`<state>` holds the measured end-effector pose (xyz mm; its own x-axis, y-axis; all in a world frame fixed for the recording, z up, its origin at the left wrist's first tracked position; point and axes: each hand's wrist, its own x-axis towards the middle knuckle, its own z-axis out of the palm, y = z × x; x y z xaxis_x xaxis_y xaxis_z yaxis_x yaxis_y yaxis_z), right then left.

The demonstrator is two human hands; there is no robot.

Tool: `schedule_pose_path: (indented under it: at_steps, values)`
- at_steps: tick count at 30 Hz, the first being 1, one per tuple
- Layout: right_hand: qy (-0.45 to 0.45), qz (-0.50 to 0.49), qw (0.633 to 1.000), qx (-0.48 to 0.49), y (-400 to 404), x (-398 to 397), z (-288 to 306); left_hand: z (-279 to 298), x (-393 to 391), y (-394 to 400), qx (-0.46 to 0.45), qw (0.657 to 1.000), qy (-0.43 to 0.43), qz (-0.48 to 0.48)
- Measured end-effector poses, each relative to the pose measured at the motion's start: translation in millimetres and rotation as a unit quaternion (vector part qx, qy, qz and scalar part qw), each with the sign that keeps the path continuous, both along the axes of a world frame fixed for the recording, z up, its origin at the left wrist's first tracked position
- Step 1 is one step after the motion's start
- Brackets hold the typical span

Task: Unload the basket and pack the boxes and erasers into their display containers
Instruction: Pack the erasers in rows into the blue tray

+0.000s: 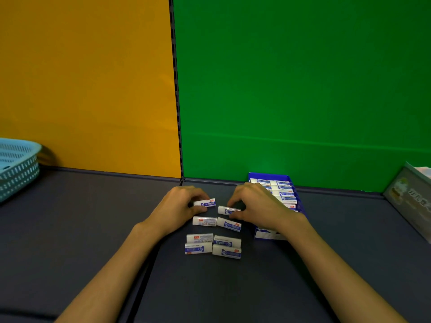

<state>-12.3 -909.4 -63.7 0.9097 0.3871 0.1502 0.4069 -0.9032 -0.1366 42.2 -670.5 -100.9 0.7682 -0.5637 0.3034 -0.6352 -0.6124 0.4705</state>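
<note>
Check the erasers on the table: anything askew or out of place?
Minor only. The eraser below the right hand lies tilted against its neighbour. The loose erasers face mixed ways. Nothing looks spilled or damaged.

- Both bare forearms reach forward from the bottom edge, converging toward the middle.
- Left hand (pixel 180 203): palm down, fingers curled, pinching an eraser (pixel 205 203) between thumb and fingertips.
- Right hand (pixel 256 203): palm down, fingers curled over a second eraser (pixel 228 210), gripping it.
</note>
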Motion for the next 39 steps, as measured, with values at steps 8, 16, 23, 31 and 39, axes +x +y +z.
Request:
schedule_pose_path:
  at_steps: [8, 16, 23, 31, 39]
  values:
    - [0.042, 0.01, 0.999, 0.023, 3.4, 4.0, 3.4, 2.5, -1.9, -1.9, 0.002, 1.0, 0.012, 0.004]
    - [0.078, -0.002, 0.994, 0.073, 7.8, 9.3, 5.2, 7.0, -0.4, -8.6, 0.105, 0.994, -0.02, 0.004]
    - [0.051, -0.038, 0.983, 0.17, -8.9, 4.7, 15.7, 17.3, -11.4, -12.9, 0.098, 0.993, -0.061, -0.001]
    - [0.022, -0.087, 0.975, 0.204, -56.5, -12.9, 29.7, 41.9, -32.1, -58.2, 0.07, 0.986, -0.148, -0.028]
    - [0.006, -0.124, 0.981, 0.146, -102.0, -32.8, 27.6, 44.5, -38.4, -109.7, 0.09, 0.98, -0.173, -0.049]
